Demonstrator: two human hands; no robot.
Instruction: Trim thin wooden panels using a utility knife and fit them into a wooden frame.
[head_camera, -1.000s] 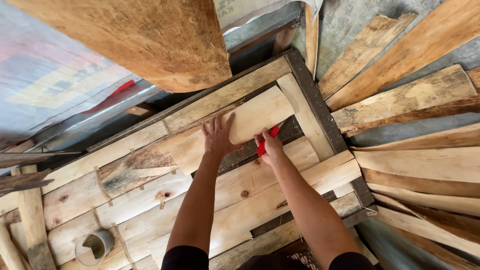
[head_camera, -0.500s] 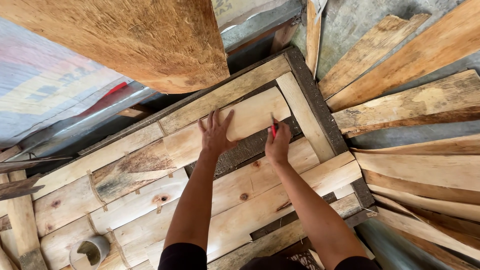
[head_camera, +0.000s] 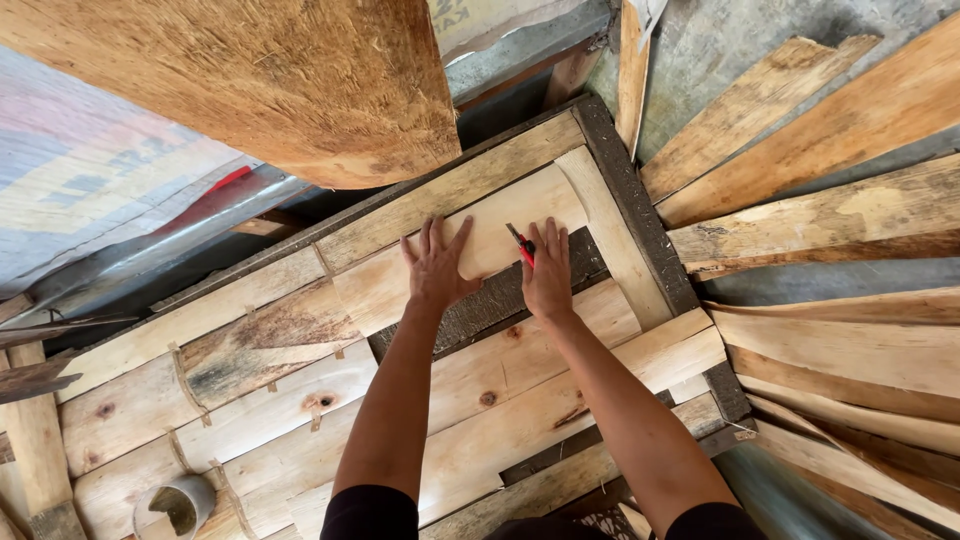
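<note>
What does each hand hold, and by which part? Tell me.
The right hand holds a red pencil by its lower end; the upper end sticks out past the fingers. The left hand holds nothing; it lies flat on a pale plank.

Both bare arms reach forward, side by side, elbows near the bottom edge. The left hand (head_camera: 437, 268) lies flat, palm down, fingers spread. The right hand (head_camera: 549, 272), just beside it, lies palm down with fingers together.
</note>
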